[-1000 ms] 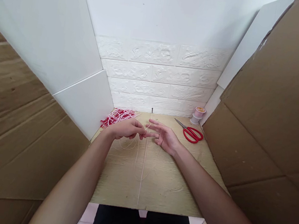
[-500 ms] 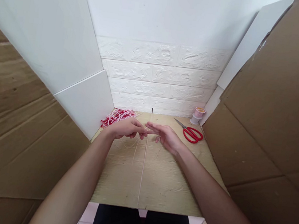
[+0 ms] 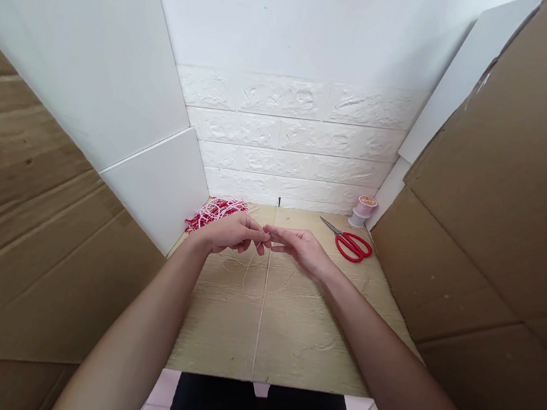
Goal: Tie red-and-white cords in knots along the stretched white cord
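Note:
Thin pale cord point(image 3: 245, 275) hangs in loose loops below my fingers, over the wooden tabletop point(image 3: 216, 332). My left hand point(image 3: 237, 232) pinches the cord between thumb and fingertips. Against those fingertips, my right hand point(image 3: 302, 248) meets the left with its thumb and index pressed together on the cord; its other fingers are partly stretched out. Where the hands touch, the small detail of the cord is hidden. Behind my left hand lies a tangled heap of red and white cord point(image 3: 217, 211).
Red-handled scissors point(image 3: 352, 243) lie to the right, blades pointing back left. Two stacked spools point(image 3: 364, 210) stand in the back right corner. A small dark nail point(image 3: 278, 202) sticks up at the back edge. Cardboard panels point(image 3: 492, 227) and a white brick-patterned wall point(image 3: 293, 133) enclose the table.
My right hand's fingers have closed in from a spread pose to meet my left fingertips. The cord's hanging loop now swings lower and wider between the hands.

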Available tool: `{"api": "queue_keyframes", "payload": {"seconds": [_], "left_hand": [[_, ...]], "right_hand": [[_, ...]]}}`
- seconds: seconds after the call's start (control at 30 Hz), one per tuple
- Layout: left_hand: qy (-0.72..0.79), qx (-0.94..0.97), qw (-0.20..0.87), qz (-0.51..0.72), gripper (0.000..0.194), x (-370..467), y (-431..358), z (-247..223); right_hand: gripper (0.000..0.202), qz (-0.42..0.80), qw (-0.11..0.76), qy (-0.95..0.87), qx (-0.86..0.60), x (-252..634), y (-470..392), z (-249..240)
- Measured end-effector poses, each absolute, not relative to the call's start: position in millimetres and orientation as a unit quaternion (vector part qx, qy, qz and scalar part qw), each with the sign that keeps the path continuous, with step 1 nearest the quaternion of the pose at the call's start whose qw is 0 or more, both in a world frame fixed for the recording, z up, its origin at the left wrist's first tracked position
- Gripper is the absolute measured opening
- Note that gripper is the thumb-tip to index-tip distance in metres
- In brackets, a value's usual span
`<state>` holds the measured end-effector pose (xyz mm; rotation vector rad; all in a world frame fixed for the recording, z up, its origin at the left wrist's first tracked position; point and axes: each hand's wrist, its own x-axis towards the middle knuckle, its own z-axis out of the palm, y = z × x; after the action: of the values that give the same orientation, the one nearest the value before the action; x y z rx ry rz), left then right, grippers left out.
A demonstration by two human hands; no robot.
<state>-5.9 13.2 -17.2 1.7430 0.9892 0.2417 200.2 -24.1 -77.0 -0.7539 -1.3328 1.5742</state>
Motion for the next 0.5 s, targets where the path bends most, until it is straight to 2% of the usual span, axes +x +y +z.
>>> {"api": "queue_keyframes", "payload": {"seconds": [0.17, 0.27, 0.37, 0.5], "left_hand": [[0.391, 0.729, 0.546, 0.129, 0.038, -7.3, 10.9, -10.7], [0.374, 0.721, 0.561, 0.157, 0.036, -7.8, 9.4, -8.1], [0.372, 0.709, 0.574, 0.171, 0.035, -6.4, 8.5, -7.9], [0.366, 0.705, 0.584, 0.17, 0.035, -3.4, 8.0, -10.0]], "right_hand": [[0.029, 0.58, 0.521, -0.484, -0.397, 204.4, -14.8, -82.1], [0.029, 0.537, 0.532, -0.458, -0.467, 206.8, -12.2, -81.9], [0.038, 0.45, 0.526, -0.516, -0.505, 207.0, -15.5, -81.9], [0.043, 0.298, 0.511, -0.652, -0.474, 203.2, -25.9, -81.1]]}}
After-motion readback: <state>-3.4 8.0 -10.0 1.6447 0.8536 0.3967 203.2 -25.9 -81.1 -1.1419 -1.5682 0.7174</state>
